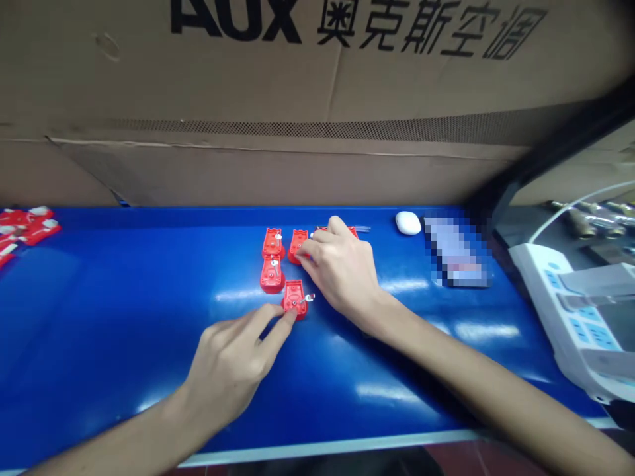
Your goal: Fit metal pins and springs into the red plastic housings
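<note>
In the head view, several small red plastic housings lie on the blue tabletop (163,291). My left hand (233,360) pinches the lower edge of the nearest red housing (294,294), which has a small metal-and-white piece (307,298) sticking out at its right. My right hand (340,264) reaches farther back, its fingertips closed at the right side of another red housing (298,244). Whether those fingers grip it or a small part is hidden. Left of it sit two more housings, one (272,242) right behind the other (272,273). More red plastic shows partly behind my right hand.
A white rounded case (407,223) and a blurred-out phone-like object (456,251) lie at the back right. A white power strip (570,311) stands along the right edge. More red parts (27,225) are piled far left. A printed cardboard wall (278,86) borders the back.
</note>
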A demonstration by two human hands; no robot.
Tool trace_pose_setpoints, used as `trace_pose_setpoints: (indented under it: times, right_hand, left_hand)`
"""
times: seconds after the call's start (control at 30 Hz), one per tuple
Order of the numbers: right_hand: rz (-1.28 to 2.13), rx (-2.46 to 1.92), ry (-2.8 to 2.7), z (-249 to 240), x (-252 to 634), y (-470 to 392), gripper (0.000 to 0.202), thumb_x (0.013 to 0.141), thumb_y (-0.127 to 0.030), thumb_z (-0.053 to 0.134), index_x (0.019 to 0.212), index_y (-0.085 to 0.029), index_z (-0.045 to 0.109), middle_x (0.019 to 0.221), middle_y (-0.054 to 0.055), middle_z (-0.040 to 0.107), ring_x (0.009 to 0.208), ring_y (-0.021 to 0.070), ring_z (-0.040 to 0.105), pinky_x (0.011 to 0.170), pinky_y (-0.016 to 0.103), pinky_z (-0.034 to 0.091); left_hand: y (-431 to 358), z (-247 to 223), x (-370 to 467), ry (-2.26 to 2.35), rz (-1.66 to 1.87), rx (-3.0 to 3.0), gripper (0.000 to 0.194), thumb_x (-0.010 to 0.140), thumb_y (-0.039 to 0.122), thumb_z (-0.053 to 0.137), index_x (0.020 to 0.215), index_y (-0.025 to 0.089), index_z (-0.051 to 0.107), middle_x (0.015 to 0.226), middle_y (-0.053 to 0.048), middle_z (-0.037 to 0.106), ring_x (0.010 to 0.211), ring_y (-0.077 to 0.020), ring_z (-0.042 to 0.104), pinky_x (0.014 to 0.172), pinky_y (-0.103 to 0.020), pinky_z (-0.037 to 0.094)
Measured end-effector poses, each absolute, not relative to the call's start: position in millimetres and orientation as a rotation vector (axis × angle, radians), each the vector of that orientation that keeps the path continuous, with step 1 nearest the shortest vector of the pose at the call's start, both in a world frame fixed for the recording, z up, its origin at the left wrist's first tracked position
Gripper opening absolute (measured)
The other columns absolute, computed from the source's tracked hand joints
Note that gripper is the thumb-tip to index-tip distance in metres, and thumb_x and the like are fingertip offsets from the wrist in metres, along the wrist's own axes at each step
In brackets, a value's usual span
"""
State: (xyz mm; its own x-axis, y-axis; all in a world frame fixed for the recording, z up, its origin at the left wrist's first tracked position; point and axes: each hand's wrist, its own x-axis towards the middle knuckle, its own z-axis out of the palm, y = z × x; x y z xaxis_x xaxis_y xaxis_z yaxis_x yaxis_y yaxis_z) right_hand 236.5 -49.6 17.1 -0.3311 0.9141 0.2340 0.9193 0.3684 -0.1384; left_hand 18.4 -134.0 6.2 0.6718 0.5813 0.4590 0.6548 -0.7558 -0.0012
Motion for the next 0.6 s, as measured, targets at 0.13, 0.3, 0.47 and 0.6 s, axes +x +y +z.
trace_pose_setpoints:
  times: [0.13,0.3,0.47,0.6]
  right_hand:
    - [0.009,-1.639,-2.365,19.2,238.4,-44.5,0.031,0.113,-0.025,0.059,0.088,-0.021,0.077,0.086,0.007,0.072,0.097,0.0226,0.054,0.059,0.035,0.018]
    - [0.031,-1.628,-2.353,16.4,238.6,-41.8,0.033,0.114,-0.026,0.058,0.089,-0.021,0.079,0.086,0.009,0.074,0.099,0.0241,0.054,0.06,0.035,0.018]
    - [0.048,-1.574,-2.312,18.2,239.8,-42.7,0.029,0.113,-0.029,0.061,0.097,-0.023,0.083,0.087,0.007,0.075,0.095,0.0231,0.054,0.06,0.034,0.022]
    - [0.054,-1.506,-2.249,27.6,252.3,-50.9,0.021,0.111,-0.034,0.067,0.105,-0.025,0.085,0.086,0.004,0.074,0.091,0.0206,0.054,0.064,0.033,0.029]
  left_hand:
    - [-124.1,7.2,26.7,-1.026,-0.64,-2.639,0.032,0.109,0.004,0.051,0.122,0.014,0.078,0.108,-0.006,0.083,0.063,-0.0149,0.068,0.055,-0.032,0.046]
    - [-120.6,4.5,28.5,-1.02,-0.618,-2.582,0.034,0.11,0.004,0.048,0.123,0.014,0.078,0.108,-0.006,0.084,0.067,-0.0172,0.071,0.055,-0.033,0.047]
    - [-117.7,6.0,30.4,-1.01,-0.628,-2.568,0.034,0.11,0.004,0.046,0.122,0.014,0.077,0.105,-0.005,0.084,0.065,-0.0183,0.071,0.054,-0.033,0.048]
    - [-115.6,7.3,32.6,-1.004,-0.633,-2.547,0.033,0.11,0.003,0.047,0.12,0.014,0.077,0.104,-0.006,0.084,0.063,-0.0177,0.07,0.053,-0.033,0.044]
